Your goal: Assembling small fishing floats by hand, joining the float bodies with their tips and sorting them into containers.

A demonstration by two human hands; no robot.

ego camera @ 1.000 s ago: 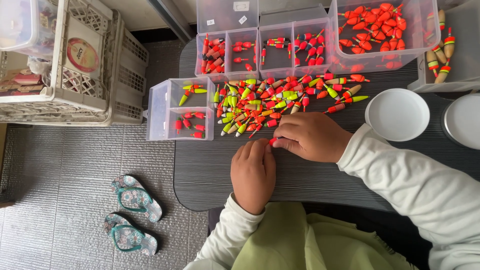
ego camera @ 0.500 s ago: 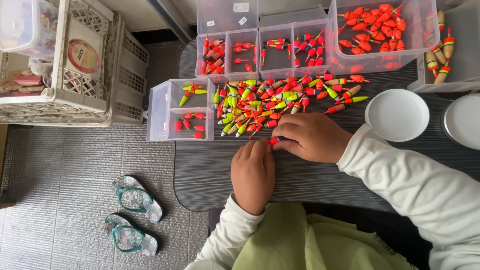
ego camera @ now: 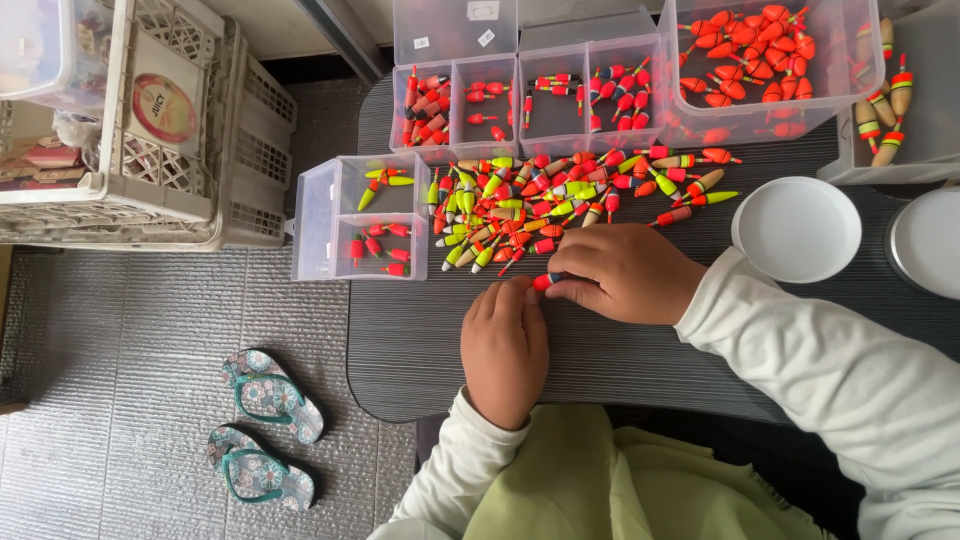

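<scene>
Pinched between the fingertips of both hands: one small orange-red float (ego camera: pixel 543 282), held just above the dark table (ego camera: pixel 420 350). Left hand (ego camera: pixel 506 350) curled knuckles-up, fingers closed onto the float's near end. Right hand (ego camera: pixel 625 272) bent over from the right side, thumb and forefinger closed on the same float.

Just beyond the fingertips: a loose heap of floats (ego camera: pixel 530 205), red, orange and yellow-green, too many and too tangled to count. Left of the fingers, at the table's edge: one clear box (ego camera: pixel 315 230) with two compartments, about three yellow-green floats in the far one, about six red ones in the near one. Farther beyond the heap: a clear divided tray (ego camera: pixel 520 100) showing four compartments, each with red floats, numbers unclear. Right of that tray: one larger clear tub (ego camera: pixel 765 120) piled with orange-red floats. Far right: another clear bin (ego camera: pixel 905 160) with about five tan, red-banded floats.

Right of the right hand: two round white lids, one whole (ego camera: pixel 797 229), one cut by the frame edge (ego camera: pixel 925 243).

Well to the left, on the grey floor: two patterned sandals (ego camera: pixel 265 425), and pale plastic crates (ego camera: pixel 150 130) stacked.
</scene>
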